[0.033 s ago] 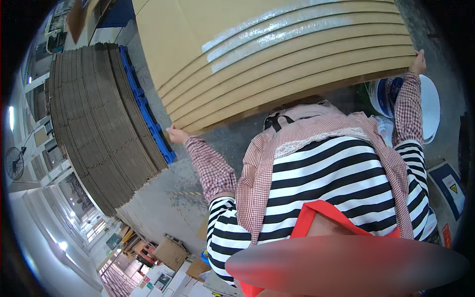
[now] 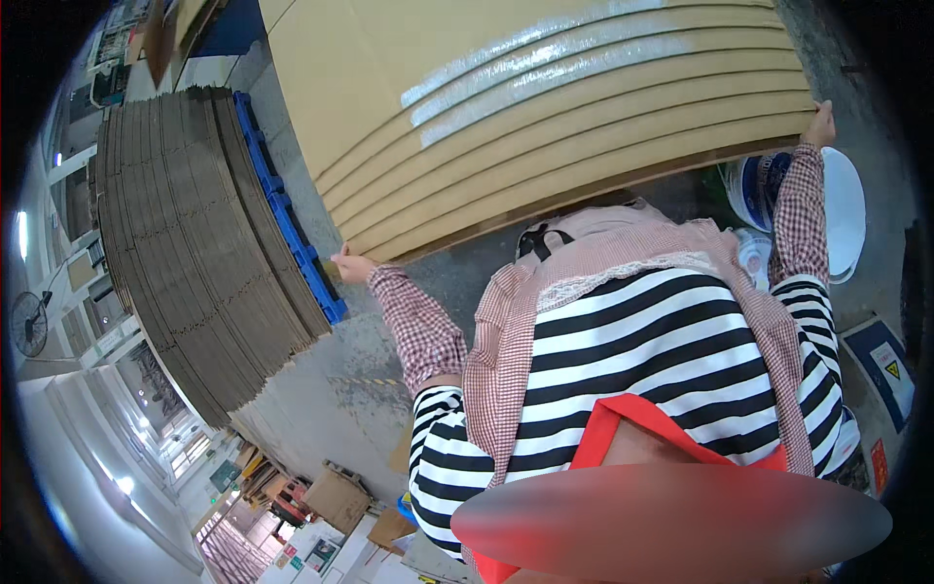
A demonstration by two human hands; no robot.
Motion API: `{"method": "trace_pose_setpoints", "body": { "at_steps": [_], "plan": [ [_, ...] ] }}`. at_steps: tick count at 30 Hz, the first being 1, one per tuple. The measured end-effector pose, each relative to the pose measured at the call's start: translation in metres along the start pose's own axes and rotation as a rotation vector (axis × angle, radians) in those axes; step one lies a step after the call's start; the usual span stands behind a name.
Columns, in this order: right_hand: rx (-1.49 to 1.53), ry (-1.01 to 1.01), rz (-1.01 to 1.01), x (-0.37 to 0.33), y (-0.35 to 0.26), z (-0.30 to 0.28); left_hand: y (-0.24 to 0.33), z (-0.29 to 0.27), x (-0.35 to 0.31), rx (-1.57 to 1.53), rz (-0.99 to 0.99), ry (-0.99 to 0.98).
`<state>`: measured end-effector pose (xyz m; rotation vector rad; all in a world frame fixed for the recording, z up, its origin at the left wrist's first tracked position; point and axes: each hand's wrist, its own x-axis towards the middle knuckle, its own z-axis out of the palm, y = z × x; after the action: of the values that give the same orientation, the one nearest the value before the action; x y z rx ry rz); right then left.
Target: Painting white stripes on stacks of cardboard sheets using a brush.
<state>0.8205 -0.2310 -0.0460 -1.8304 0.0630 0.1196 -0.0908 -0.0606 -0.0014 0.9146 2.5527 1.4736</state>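
A fanned stack of brown cardboard sheets (image 2: 545,136) lies in front of me, its near edges stepped one behind another. Strips of clear shiny tape run across several of the sheets. My left hand (image 2: 354,265) is closed on the near left corner of the lowest sheets, thumb along the edge. At the near right corner, my right hand (image 2: 820,125) grips the side edge of the cardboard, its fingers partly hidden. Both arms are spread wide, in checked sleeve covers.
Left of me a tall stack of cardboard (image 2: 195,243) stands beside a blue pallet (image 2: 287,219). White buckets (image 2: 843,214) sit by my right forearm. A box with a yellow warning sign (image 2: 880,365) is at the far right. Cartons (image 2: 336,498) stand at the lower left.
Both hands and the near edge of the cardboard have shifted very slightly; the left corner has come a little to the right and toward me. The grip looks the same.
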Motion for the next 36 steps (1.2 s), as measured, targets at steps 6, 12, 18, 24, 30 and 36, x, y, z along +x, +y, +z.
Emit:
{"method": "trace_pose_setpoints", "body": {
  "at_steps": [6, 12, 18, 24, 30, 36],
  "plan": [
    [-0.254, 0.158, -0.106, -0.029, 0.004, 0.015, 0.000, 0.014, -0.021, 0.035, -0.132, 0.102],
    [-0.871, 0.168, -0.170, -0.022, -0.007, 0.013, 0.002, 0.019, -0.018, 0.656, 0.055, 0.007],
    [-0.915, 0.145, -0.167, -0.016, 0.006, 0.024, -0.002, 0.024, -0.010, 0.718, 0.102, -0.144],
    [-0.703, 0.075, -0.314, -0.002, 0.016, 0.027, -0.004, 0.030, -0.008, 0.489, 0.100, -0.103],
    [-0.714, 0.063, -0.400, 0.003, 0.021, 0.027, -0.010, 0.029, -0.007, 0.192, -0.039, -0.002],
    [-0.825, 0.155, -0.377, -0.001, 0.030, 0.028, -0.011, 0.030, -0.014, 0.451, 0.141, 0.063]
  ]
}}
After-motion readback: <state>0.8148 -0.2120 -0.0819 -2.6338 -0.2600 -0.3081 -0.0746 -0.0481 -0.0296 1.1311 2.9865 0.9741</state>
